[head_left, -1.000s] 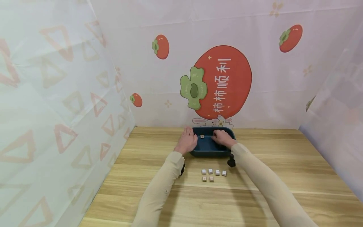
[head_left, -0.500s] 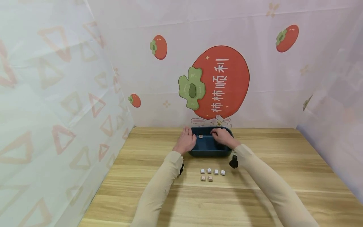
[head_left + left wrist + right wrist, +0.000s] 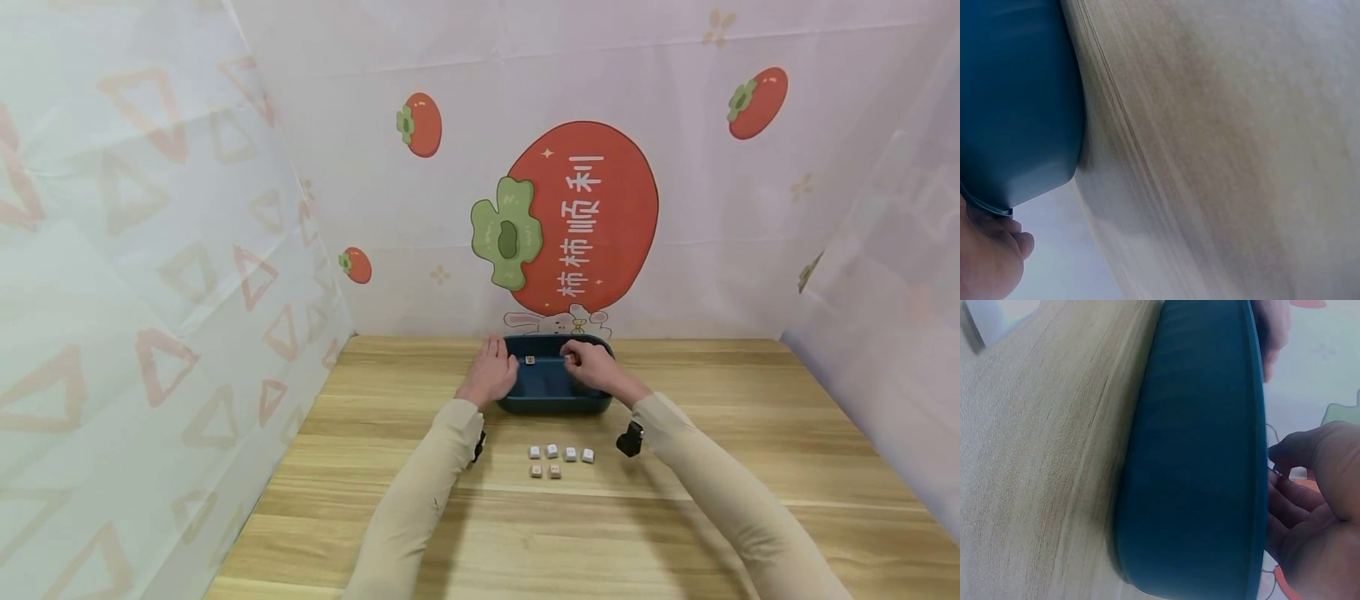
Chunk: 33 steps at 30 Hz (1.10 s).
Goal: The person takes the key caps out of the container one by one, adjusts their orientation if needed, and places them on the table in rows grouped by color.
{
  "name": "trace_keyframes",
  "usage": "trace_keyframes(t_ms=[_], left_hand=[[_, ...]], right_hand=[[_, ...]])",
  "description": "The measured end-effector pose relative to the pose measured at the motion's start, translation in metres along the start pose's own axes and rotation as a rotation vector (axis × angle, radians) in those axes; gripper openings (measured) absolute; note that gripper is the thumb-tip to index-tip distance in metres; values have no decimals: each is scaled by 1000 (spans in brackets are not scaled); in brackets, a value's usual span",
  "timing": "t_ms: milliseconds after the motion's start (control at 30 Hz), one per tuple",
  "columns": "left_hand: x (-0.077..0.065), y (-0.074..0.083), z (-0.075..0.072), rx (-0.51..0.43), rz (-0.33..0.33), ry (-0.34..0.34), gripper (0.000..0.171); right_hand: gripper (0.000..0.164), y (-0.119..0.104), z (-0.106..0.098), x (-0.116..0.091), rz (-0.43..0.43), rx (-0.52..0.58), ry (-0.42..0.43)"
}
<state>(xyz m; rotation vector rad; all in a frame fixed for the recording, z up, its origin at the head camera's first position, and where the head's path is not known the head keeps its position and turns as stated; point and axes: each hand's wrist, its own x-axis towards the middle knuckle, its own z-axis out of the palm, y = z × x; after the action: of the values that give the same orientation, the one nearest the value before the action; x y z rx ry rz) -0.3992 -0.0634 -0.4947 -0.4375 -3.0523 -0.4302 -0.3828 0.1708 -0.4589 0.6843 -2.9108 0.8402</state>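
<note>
A dark blue tray [image 3: 551,405] stands at the back of the wooden table. My left hand [image 3: 489,373] grips its left rim, thumb on the inner side and fingers over the outside; the left wrist view shows bent fingers [image 3: 1015,240] beside the rim. Above the tray's right half, my right hand [image 3: 596,365] pinches a small keycap [image 3: 569,358] between thumb and finger, mostly covered by them. Another keycap [image 3: 529,360], light with a dark mark, lies inside the tray toward the back left.
In front of the tray, several white keycaps [image 3: 571,454] form a row, with two beige keycaps [image 3: 555,472] in a second row nearer me. A printed cloth wall [image 3: 420,300] rises behind the table [image 3: 720,417], and another borders its left side.
My right hand has drawn back slightly and turned, and a keycap now shows between its fingers. The left hand stays on the rim. The head view has shifted a little.
</note>
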Motion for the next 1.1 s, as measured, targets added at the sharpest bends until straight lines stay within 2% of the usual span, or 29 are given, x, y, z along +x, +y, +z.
trace_keyframes(t_ms=[433,667,900,1100], left_hand=[[0,2,-4,8,3,-6,62],[0,1,-3,22,5,-14,65],[0,0,-3,26,18,-14,66],[-2,0,-3,19,9,-16,65]], right_hand=[[26,-15,-14,-18,-10,82,-38],[26,-16,-15,-28,-25,111,-59],[20,-21,-18,-36,-46,188,-16],[19,-24,-21,-46,-34,218,-53]])
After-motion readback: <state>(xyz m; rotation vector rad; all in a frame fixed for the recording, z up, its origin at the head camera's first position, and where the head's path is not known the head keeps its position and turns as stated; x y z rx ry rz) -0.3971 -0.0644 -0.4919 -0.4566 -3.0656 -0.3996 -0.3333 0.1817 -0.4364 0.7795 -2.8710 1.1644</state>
